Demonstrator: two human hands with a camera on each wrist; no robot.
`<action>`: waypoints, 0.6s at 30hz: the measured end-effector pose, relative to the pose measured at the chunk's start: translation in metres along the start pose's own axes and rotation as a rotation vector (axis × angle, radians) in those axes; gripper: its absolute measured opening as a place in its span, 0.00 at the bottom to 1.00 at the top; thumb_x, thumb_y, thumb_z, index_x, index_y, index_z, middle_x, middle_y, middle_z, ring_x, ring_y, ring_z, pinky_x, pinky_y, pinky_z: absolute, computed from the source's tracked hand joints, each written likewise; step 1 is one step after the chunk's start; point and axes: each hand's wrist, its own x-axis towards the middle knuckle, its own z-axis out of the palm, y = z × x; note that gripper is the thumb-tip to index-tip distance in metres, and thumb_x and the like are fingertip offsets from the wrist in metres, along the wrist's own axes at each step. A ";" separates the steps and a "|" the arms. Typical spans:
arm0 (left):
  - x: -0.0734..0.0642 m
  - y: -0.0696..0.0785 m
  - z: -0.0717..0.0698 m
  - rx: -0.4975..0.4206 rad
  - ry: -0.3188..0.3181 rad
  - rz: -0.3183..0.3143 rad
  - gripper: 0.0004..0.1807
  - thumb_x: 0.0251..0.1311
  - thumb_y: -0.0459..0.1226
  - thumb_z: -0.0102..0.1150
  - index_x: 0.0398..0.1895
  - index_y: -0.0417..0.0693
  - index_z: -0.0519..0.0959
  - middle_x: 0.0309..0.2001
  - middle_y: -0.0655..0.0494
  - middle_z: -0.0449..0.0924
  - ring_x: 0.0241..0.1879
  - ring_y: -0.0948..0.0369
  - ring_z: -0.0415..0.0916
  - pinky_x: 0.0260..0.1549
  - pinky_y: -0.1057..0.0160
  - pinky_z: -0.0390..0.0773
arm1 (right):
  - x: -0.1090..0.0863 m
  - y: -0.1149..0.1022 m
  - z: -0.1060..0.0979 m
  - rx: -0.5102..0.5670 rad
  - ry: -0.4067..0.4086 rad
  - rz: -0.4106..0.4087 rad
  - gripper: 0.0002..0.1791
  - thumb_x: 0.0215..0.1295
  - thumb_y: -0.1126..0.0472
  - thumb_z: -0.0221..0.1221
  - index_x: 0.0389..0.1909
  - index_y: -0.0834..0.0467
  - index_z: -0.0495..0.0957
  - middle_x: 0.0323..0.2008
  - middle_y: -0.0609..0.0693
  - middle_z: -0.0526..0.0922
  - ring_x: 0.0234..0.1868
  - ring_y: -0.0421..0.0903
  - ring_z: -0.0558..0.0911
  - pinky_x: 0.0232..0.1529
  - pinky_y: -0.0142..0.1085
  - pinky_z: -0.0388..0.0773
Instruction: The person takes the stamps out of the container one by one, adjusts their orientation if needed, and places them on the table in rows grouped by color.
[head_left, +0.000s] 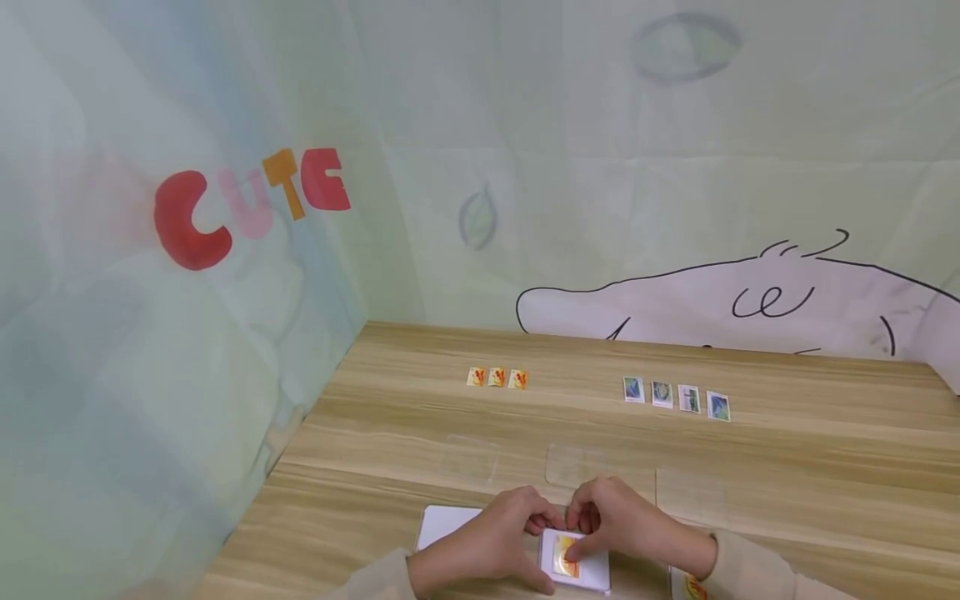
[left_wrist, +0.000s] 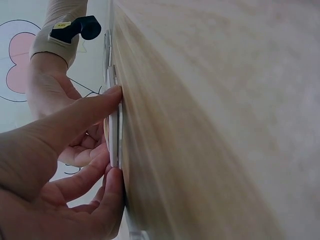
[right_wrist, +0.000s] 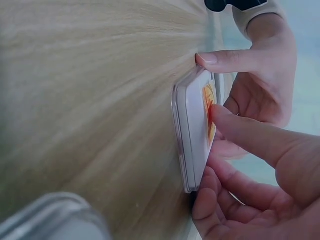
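Note:
A small orange-and-yellow picture (head_left: 561,568) lies on a white square base (head_left: 597,573) with a clear plastic rim, low in the head view. My left hand (head_left: 498,533) grips this base, thumb at its near edge and fingers at the far one. My right hand (head_left: 630,527) presses its thumb on the picture (right_wrist: 207,107), while its other fingers curl at the far edge of the base. Seen from the right wrist, the base (right_wrist: 192,130) is a thick slab with rounded clear corners. The right thumb hides part of the picture.
Another white base (head_left: 444,521) lies beside my left wrist, and one with an orange picture (head_left: 688,586) is partly under my right sleeve. Clear square covers (head_left: 468,460) lie ahead. Farther back are three orange pictures (head_left: 497,377) and several blue-green ones (head_left: 662,394).

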 end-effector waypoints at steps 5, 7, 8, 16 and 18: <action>0.000 0.001 0.000 0.014 0.003 -0.003 0.29 0.33 0.32 0.85 0.44 0.44 0.83 0.39 0.67 0.71 0.38 0.73 0.70 0.43 0.74 0.76 | 0.000 -0.001 0.002 -0.012 0.013 -0.008 0.14 0.45 0.61 0.78 0.25 0.58 0.81 0.20 0.39 0.75 0.24 0.33 0.71 0.24 0.28 0.72; -0.001 0.001 0.000 0.017 0.001 0.001 0.29 0.33 0.32 0.85 0.45 0.44 0.83 0.39 0.67 0.71 0.38 0.73 0.70 0.44 0.73 0.76 | 0.000 -0.002 0.002 -0.016 0.016 -0.010 0.14 0.44 0.61 0.79 0.25 0.58 0.80 0.20 0.39 0.75 0.24 0.33 0.71 0.24 0.28 0.72; -0.001 0.001 0.000 0.017 0.002 0.000 0.29 0.33 0.32 0.85 0.45 0.45 0.83 0.39 0.67 0.71 0.38 0.73 0.70 0.44 0.73 0.76 | 0.000 -0.002 0.002 -0.017 0.017 -0.011 0.14 0.44 0.62 0.79 0.25 0.58 0.80 0.20 0.39 0.75 0.24 0.33 0.71 0.24 0.28 0.72; 0.000 0.001 0.000 0.019 -0.003 0.006 0.29 0.33 0.32 0.85 0.45 0.44 0.83 0.38 0.67 0.71 0.39 0.73 0.70 0.44 0.74 0.76 | 0.001 -0.002 0.001 -0.007 0.012 -0.003 0.14 0.44 0.64 0.78 0.25 0.58 0.80 0.20 0.39 0.75 0.24 0.33 0.71 0.24 0.28 0.72; 0.000 0.002 0.000 0.015 0.000 0.003 0.29 0.33 0.32 0.85 0.45 0.44 0.83 0.38 0.67 0.71 0.38 0.73 0.70 0.44 0.74 0.76 | 0.001 -0.002 0.001 -0.006 0.008 0.001 0.14 0.44 0.65 0.78 0.25 0.58 0.80 0.20 0.39 0.75 0.24 0.33 0.72 0.24 0.28 0.72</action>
